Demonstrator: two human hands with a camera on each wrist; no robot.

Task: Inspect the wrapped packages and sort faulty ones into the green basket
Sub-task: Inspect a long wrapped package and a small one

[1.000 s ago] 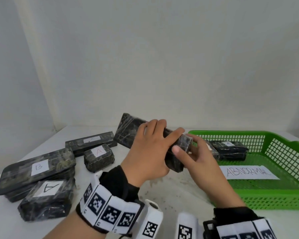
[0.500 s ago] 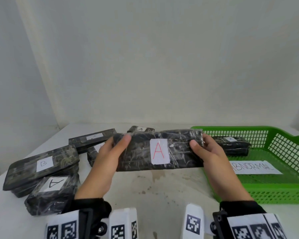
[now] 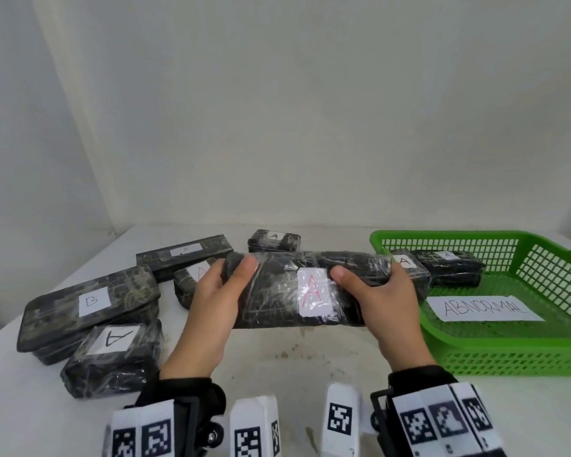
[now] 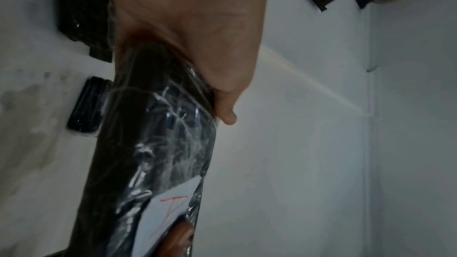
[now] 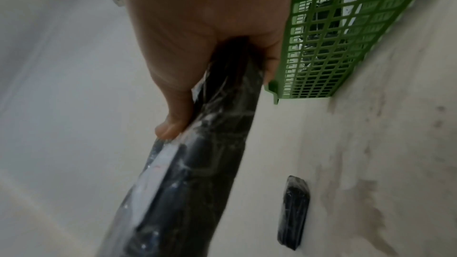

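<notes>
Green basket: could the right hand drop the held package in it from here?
Probably yes: the right hand grips the package right beside the green basket, whose near floor looks bare.

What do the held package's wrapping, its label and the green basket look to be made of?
Package: dark block in clear, glossy plastic film, going by the wrinkles and glints; the core material is hidden. Label: matte white paper with a red handwritten A, seemingly under the film. Basket: green moulded plastic, likely rigid, with lattice walls.

Plain white room corner, evenly lit

A white desk [image 3: 290, 361], stained with brownish smudges near the middle, meets bare pale walls [image 3: 310, 110] at the far side; a wall corner [image 3: 80, 143] runs up on the left.
</notes>
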